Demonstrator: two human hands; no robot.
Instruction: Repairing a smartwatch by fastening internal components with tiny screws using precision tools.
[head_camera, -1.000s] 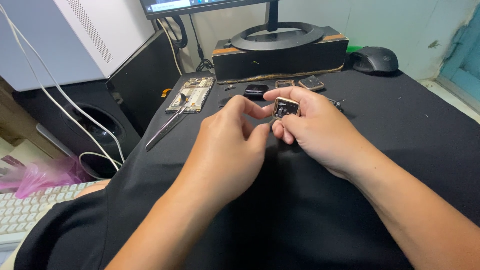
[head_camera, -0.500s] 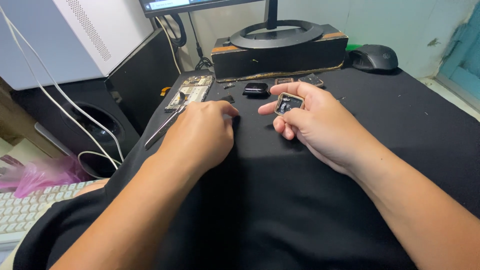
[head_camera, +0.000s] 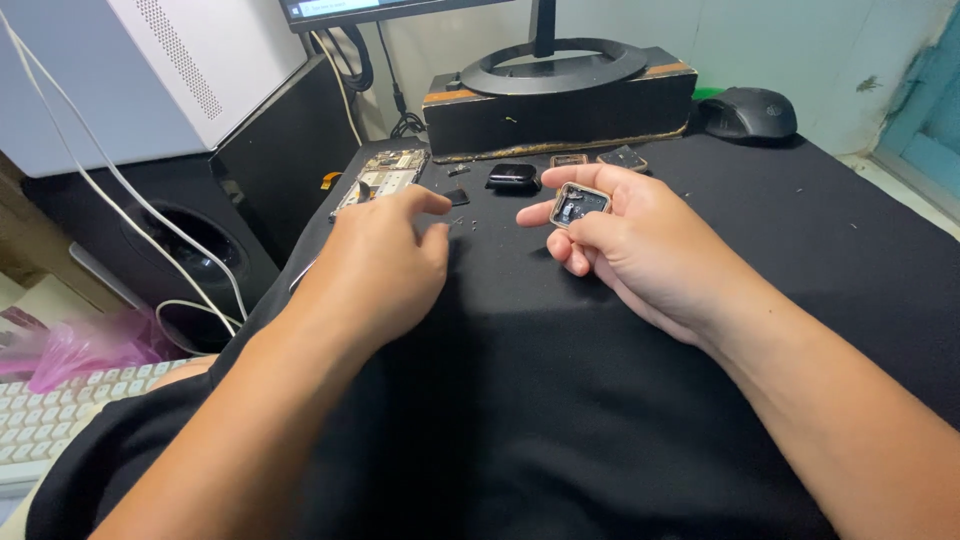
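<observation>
My right hand (head_camera: 630, 245) holds a small rounded-square metal watch case (head_camera: 578, 204) between thumb and fingers, its open side up with tiny parts inside. My left hand (head_camera: 385, 260) hovers low over the black mat (head_camera: 560, 400), fingers loosely curled, index and thumb reaching toward tiny specks (head_camera: 458, 222) on the mat; it holds nothing that I can see. A small dark square part (head_camera: 454, 197) lies just beyond those fingertips.
Behind the hands lie an opened phone circuit board (head_camera: 380, 175), a black rounded module (head_camera: 513, 177) and two small frames (head_camera: 600, 159). A monitor stand (head_camera: 555, 65) sits on a black box; a mouse (head_camera: 748, 113) is at right. Speaker, white cables and keyboard are at left.
My left hand has come away from the watch case and moved left and down onto the mat. My right hand keeps the case, tilted slightly more upward.
</observation>
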